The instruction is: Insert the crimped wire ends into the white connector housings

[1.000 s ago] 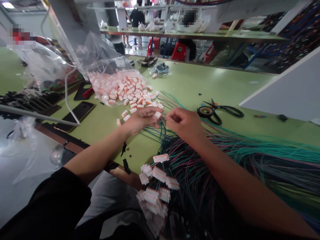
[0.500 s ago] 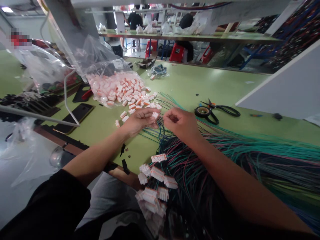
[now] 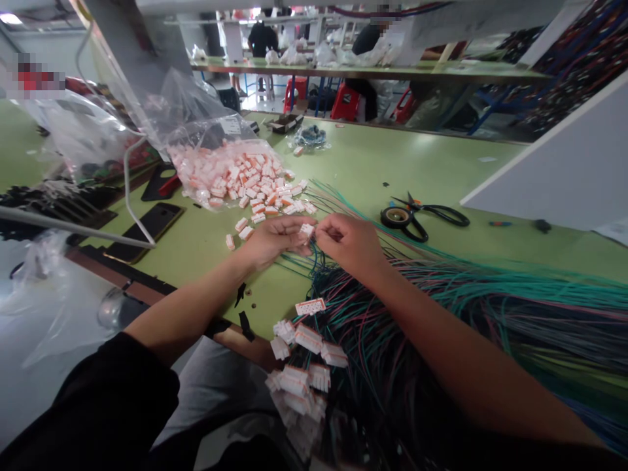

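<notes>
Between the fingertips of my left hand (image 3: 279, 241) is a small white and orange connector housing (image 3: 307, 231). My right hand (image 3: 349, 241) pinches close against its right side, on what looks like a thin wire, mostly hidden by the fingers. Green, pink and dark wires (image 3: 422, 281) pass beneath my right hand and spread to the right. Below the hands, several white connectors (image 3: 309, 339) hang at wire ends near the table edge. Loose connector housings (image 3: 260, 180) spill from a clear plastic bag (image 3: 196, 134) beyond my left hand.
Black-handled scissors (image 3: 444, 214) lie by a roll of black tape (image 3: 396, 217) on the green table (image 3: 417, 160). A phone (image 3: 146, 232) rests at the left behind a pale bent rod (image 3: 131, 196). A white panel (image 3: 549, 154) stands at right; people sit at a far bench.
My right hand has moved slightly left, closing the small gap to the connector housing. My left hand keeps hold of the housing, which has turned slightly.
</notes>
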Available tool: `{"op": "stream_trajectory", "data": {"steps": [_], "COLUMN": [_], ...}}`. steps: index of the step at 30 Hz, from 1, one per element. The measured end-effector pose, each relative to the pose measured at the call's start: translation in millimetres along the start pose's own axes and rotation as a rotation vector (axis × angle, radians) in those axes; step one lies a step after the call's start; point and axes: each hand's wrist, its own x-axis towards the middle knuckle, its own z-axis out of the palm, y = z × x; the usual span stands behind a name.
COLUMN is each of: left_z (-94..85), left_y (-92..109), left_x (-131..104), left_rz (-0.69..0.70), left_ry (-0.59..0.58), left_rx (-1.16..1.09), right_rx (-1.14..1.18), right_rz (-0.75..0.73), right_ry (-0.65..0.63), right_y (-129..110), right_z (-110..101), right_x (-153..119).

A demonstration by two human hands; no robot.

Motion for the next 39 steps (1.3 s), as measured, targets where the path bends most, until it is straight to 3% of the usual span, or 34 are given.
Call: {"op": "stream_trajectory", "data": {"steps": [5,7,10,13,16,22,27,29,32,36,39], "left_z": [-6.4,-11.3,-18.8,-22.6,-22.2,-19.1,-22.7,-25.9,-29.9,-29.6,-26.5], "left_y": [9.2,13.5,16.5,16.3,16.3,17.9,15.8,14.6,14.1,15.3,14.7], "left_x": [-0.4,-0.5,-0.2,0.1,0.0,-0.1,3.0,4.9,6.6,5.4,3.6], "left_rz": [0.043,0.047,0.003,-0.03,-0.031,-0.044,-0.091,-0.11,-0.155,-0.201,-0.163], "left_ry": [-0.039,-0.045,-0.031,-0.029,-0.037,-0.008,0.013,0.014,-0.006,-0.03,-0.085], "left_rx": [0.021,0.016,0.011,0.023,0.037,0.026,-0.02,-0.023,-0.008,-0.025,-0.041], "right_rx": [0.016,-0.226,-0.701,-0.863,-0.962,-0.841,-0.581,-0.437,-0.254,-0.138,0.015], "right_rz": [0.147,0.273,0.43,0.449,0.423,0.519,0.631,0.566,0.371,0.073,-0.154], "right_ry": [-0.199,-0.096,-0.182,-0.302,-0.341,-0.241,0.054,0.14,0.159,0.084,-0.042], "right_y": [36.8,62.0,92.1,103.8,104.1,107.7,112.2,106.7,81.8,24.9,-8.6], "right_z": [-28.2,-47.4,-66.1,-64.4,-54.6,-59.1,-65.9,-62.0,-48.8,-25.6,-15.1], "right_x": [20.1,27.5,29.4,24.5,21.0,24.4,29.7,31.4,30.2,15.0,-0.8]}}
